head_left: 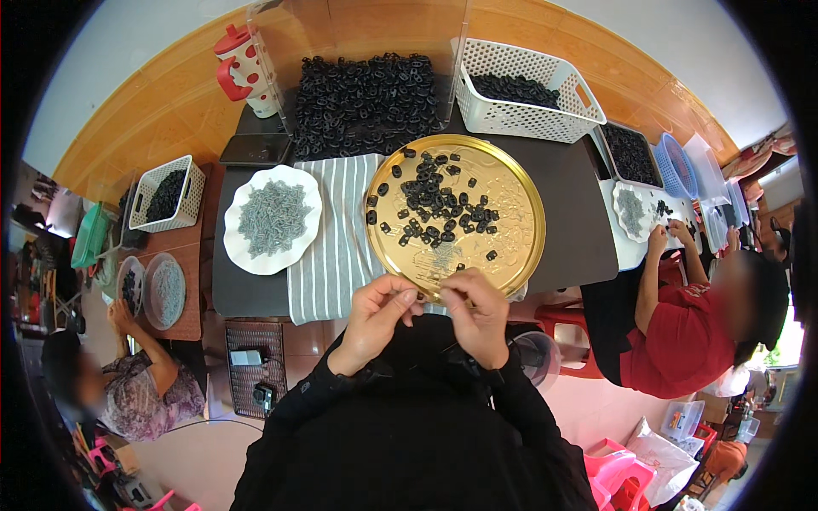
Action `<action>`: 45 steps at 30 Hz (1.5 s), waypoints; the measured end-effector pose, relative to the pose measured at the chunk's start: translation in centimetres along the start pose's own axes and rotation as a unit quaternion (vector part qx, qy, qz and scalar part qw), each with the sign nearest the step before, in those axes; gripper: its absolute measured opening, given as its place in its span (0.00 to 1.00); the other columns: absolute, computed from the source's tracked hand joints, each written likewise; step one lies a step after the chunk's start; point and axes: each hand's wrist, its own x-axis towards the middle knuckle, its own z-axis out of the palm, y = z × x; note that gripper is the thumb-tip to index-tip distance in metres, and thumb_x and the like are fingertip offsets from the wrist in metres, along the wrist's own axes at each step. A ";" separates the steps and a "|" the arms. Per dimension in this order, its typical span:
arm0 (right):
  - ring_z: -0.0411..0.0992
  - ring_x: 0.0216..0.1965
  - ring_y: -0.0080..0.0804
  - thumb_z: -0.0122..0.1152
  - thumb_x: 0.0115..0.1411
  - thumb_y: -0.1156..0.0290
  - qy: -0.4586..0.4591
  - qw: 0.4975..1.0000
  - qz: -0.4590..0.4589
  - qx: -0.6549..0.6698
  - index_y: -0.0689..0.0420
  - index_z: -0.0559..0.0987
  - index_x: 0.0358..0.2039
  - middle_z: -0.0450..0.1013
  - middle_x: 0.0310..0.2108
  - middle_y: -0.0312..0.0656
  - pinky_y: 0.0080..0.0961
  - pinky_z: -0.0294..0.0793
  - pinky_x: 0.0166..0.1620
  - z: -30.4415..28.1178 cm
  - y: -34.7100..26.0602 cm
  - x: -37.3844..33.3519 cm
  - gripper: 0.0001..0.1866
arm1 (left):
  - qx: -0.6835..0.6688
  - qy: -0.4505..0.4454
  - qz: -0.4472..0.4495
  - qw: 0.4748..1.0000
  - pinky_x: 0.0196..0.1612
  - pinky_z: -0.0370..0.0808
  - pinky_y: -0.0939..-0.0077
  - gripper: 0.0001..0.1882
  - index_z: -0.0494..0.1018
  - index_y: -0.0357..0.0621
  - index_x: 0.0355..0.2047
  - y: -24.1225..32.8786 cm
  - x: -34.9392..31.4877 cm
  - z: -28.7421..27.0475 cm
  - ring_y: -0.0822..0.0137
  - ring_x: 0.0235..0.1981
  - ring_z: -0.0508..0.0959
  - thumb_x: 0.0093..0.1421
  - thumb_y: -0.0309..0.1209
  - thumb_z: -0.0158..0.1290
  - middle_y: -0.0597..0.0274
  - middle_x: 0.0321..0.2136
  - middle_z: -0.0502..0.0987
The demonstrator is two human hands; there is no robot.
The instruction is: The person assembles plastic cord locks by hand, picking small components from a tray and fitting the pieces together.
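Note:
In front of me is a round golden tray (520, 200). Small black plastic pieces (430, 194) lie scattered over it, with a small heap of thin metal pieces (443, 255) by its near side. My left hand (377, 317) is just off the tray's near rim, thumb and fingertips pinched on a black plastic piece (420, 296). Close beside it, my right hand (479, 315) has its fingers curled and closed over the rim; whatever is between them is too small to make out. On the left, a white wavy-edged plate (314, 204) holds a pile of small grey metal pieces (274, 217).
A striped cloth (332, 281) lies under the tray's left side. Behind stand a clear bin (452, 85) and a white basket (520, 119) of black pieces, a spotted tumbler (256, 72) and a dark flat device (254, 149). People (690, 324) work at tables on both sides.

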 end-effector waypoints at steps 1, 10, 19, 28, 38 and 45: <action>0.71 0.28 0.31 0.58 0.50 0.86 0.018 0.997 -0.034 -0.069 0.64 0.76 0.30 0.72 0.27 0.44 0.20 0.68 0.31 -0.4 0.6 0.3 0.06 | -0.021 0.018 -0.003 1.000 0.28 0.71 0.85 0.07 0.72 0.34 0.37 0.1 0.0 -0.3 0.76 0.28 0.75 0.64 0.26 0.49 0.61 0.31 0.78; 0.69 0.27 0.39 0.54 0.44 0.74 -0.119 0.879 -0.156 -0.434 0.60 0.73 0.28 0.68 0.23 0.43 0.32 0.66 0.32 1.8 0.9 1.7 0.09 | -0.050 0.065 0.002 0.997 0.25 0.71 0.85 0.03 0.74 0.33 0.33 -0.4 -0.2 -1.4 0.75 0.25 0.77 0.59 0.20 0.52 0.60 0.26 0.78; 0.70 0.28 0.44 0.54 0.41 0.79 -0.147 0.833 -0.123 -0.519 0.60 0.70 0.24 0.68 0.24 0.46 0.33 0.67 0.33 2.4 0.3 2.8 0.07 | -0.034 0.073 0.018 0.997 0.27 0.71 0.85 0.07 0.75 0.34 0.37 -0.5 -0.4 -1.7 0.75 0.26 0.77 0.57 0.18 0.54 0.62 0.26 0.78; 0.65 0.30 0.17 0.54 0.56 0.84 -0.082 0.973 0.136 0.166 0.64 0.74 0.33 0.68 0.28 0.34 0.14 0.64 0.34 2.0 0.5 -0.4 0.04 | -0.039 0.050 0.020 0.998 0.29 0.71 0.86 0.09 0.74 0.35 0.39 -0.3 -0.6 -1.0 0.78 0.29 0.75 0.58 0.18 0.52 0.63 0.31 0.78; 0.64 0.29 0.17 0.52 0.59 0.83 -0.061 0.974 0.131 0.177 0.64 0.73 0.31 0.68 0.28 0.35 0.14 0.64 0.33 2.1 -0.1 -0.7 0.02 | -0.014 0.043 0.028 0.999 0.30 0.70 0.86 0.09 0.74 0.35 0.40 -0.2 -1.0 -0.4 0.78 0.30 0.75 0.58 0.18 0.52 0.64 0.32 0.78; 0.64 0.28 0.19 0.53 0.58 0.82 -0.069 0.985 0.096 0.124 0.64 0.73 0.30 0.67 0.26 0.36 0.15 0.62 0.32 2.1 -0.1 -1.0 0.01 | -0.015 0.062 0.030 0.998 0.28 0.71 0.87 0.09 0.74 0.34 0.39 0.0 -1.3 -0.2 0.76 0.28 0.76 0.57 0.18 0.54 0.62 0.28 0.77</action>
